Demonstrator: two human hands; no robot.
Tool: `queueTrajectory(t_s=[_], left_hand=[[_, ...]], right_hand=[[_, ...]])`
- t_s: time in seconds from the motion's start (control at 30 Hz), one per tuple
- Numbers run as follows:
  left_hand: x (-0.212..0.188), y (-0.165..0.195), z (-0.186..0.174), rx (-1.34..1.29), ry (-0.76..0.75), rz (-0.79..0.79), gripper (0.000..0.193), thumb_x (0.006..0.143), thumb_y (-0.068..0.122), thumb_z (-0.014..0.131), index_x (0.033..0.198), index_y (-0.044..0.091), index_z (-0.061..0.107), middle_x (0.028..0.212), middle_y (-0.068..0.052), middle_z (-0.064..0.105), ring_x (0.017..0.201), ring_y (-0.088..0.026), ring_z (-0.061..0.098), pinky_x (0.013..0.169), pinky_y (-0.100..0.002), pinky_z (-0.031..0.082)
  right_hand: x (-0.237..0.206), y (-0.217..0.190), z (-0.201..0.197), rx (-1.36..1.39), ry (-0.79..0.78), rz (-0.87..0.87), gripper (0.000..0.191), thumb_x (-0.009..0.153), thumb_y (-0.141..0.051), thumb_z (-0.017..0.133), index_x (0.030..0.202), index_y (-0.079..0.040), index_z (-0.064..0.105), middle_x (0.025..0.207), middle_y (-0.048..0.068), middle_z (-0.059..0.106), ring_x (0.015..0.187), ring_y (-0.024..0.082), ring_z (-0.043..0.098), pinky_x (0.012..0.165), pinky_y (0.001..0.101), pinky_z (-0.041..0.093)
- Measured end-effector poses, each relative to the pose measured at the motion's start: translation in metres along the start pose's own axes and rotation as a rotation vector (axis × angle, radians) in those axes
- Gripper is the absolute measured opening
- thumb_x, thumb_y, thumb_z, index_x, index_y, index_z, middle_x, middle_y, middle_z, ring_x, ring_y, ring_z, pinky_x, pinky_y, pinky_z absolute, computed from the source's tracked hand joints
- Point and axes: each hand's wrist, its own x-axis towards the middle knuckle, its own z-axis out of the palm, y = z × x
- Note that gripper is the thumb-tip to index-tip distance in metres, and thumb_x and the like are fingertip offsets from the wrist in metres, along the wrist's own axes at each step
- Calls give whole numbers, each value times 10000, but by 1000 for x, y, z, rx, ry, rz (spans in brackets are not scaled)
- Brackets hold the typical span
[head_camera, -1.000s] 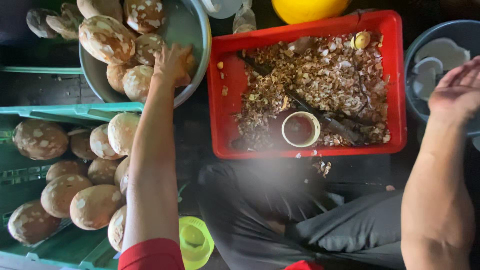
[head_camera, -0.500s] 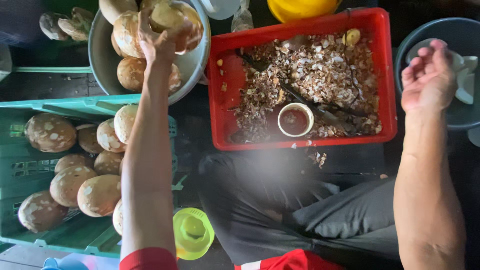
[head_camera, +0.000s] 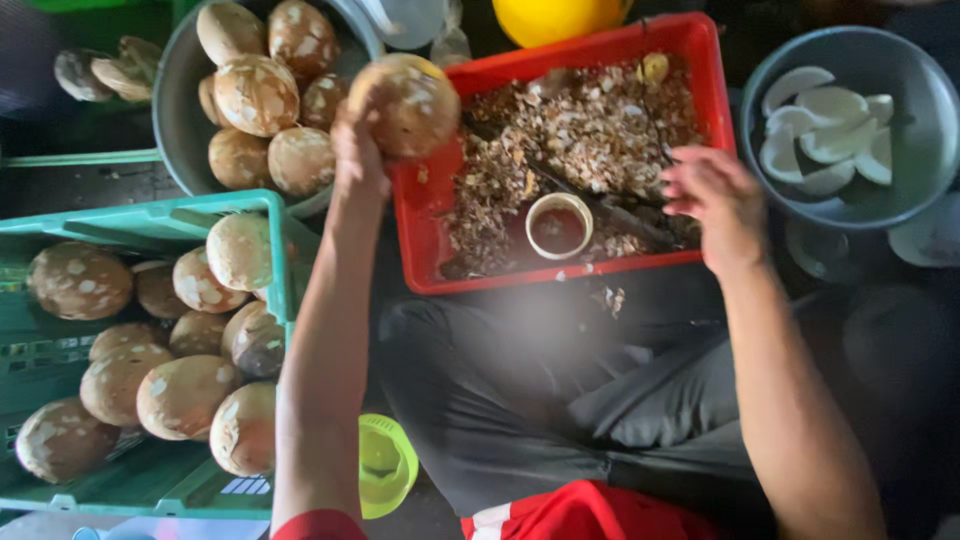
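My left hand (head_camera: 358, 165) grips a round brown coconut (head_camera: 408, 103) and holds it above the left edge of the red crate (head_camera: 428, 225). The crate is full of brown shell scraps, with a small cup (head_camera: 558, 225) and a dark knife (head_camera: 610, 212) lying in it. My right hand (head_camera: 712, 195) hovers over the crate's right side near the knife, fingers apart and holding nothing. A grey metal basin (head_camera: 172, 120) behind my left arm holds several more coconuts.
A green crate (head_camera: 150, 215) at the left is piled with coconuts. A grey bowl (head_camera: 900, 205) at the right holds white coconut pieces. A yellow-green cup (head_camera: 385, 465) sits by my knee, and a yellow round thing (head_camera: 555, 18) lies beyond the red crate.
My left hand has lifted a coconut out of the grey basin and carried it right toward the red crate. My right hand has moved left from the grey bowl to over the crate.
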Motion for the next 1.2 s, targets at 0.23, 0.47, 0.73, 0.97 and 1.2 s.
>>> queueTrajectory(t_s=[0.23, 0.47, 0.73, 0.97, 1.2], left_hand=[[-83, -64, 101, 225, -40, -460, 763, 822, 612, 656, 1355, 66, 615, 1106, -165, 737, 873, -298, 708, 509, -368, 568], [-122, -65, 126, 758, -182, -96, 1158, 711, 700, 802, 1496, -38, 380, 1276, -222, 635, 1098, -315, 695, 831, -425, 586], [-132, -83, 119, 1084, -305, 423, 1196, 530, 475, 1027, 1457, 11, 431, 1316, -202, 561, 1200, -374, 608, 1016, -468, 526], [-134, -87, 115, 1143, -226, 333, 1098, 505, 411, 1017, 1391, 18, 499, 1243, -197, 581, 1131, -385, 624, 957, -481, 536], [-134, -58, 95, 1178, -230, 174, 1043, 544, 468, 995, 1397, 71, 545, 1277, -176, 598, 1159, -370, 657, 967, -452, 559]], right_hand=[[-27, -2, 46, -379, -347, -323, 829, 841, -287, 830, 1532, -71, 427, 1490, 137, 532, 1273, 216, 565, 956, 360, 544], [-34, 11, 47, -593, -322, -301, 730, 852, -309, 820, 1481, -74, 532, 1431, 135, 623, 1219, 242, 660, 1039, 370, 533], [-5, 41, -5, -697, -152, -289, 503, 875, -224, 804, 1335, -90, 651, 1294, 156, 703, 1200, 321, 674, 1046, 439, 526], [-13, 70, -1, -1410, -150, -311, 423, 809, -269, 815, 1185, -131, 678, 1123, 167, 676, 1112, 382, 626, 948, 536, 457], [-11, 71, 20, -1291, -194, -313, 382, 907, -171, 713, 1244, -37, 593, 1152, 235, 630, 1032, 462, 611, 863, 556, 486]])
